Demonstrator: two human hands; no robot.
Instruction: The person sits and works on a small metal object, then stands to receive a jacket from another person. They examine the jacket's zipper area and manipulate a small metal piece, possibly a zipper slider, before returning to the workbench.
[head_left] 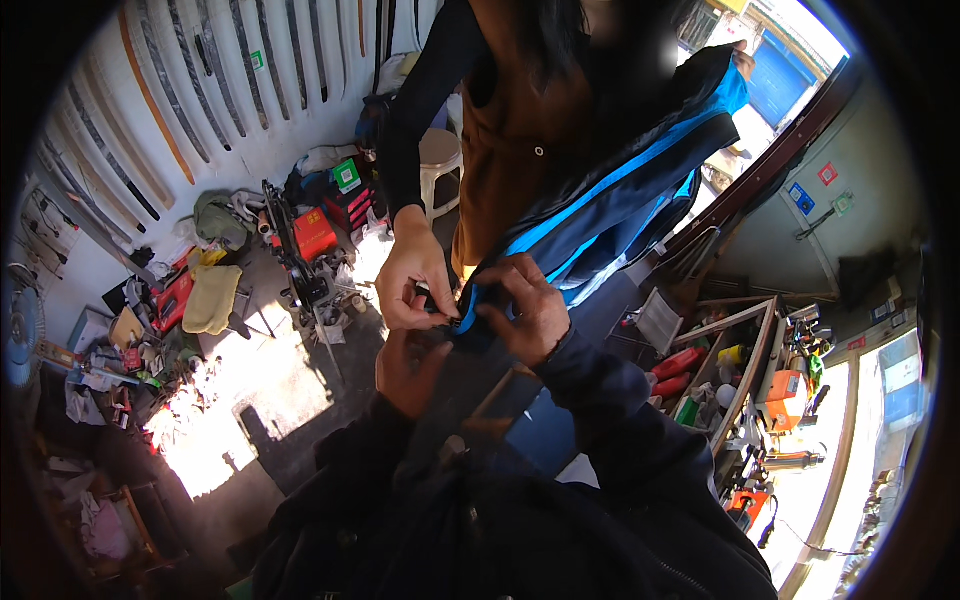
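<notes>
Slim wall strips point(151, 95) hang beyond the creased cloth jacket point(640, 208).

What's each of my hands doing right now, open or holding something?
Left hand: raised by the other person's hand, partly hidden; grip cannot be told.
Right hand: fingers curled at the edge of the blue-and-black jacket; firm hold cannot be told.

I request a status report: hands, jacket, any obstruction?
Left hand beside co-worker's hand, right hand at near edge of black-and-blue jacket; grips unclear. Co-worker's other hand at jacket's far end. Co-worker's first hand crowding near edge.
</notes>
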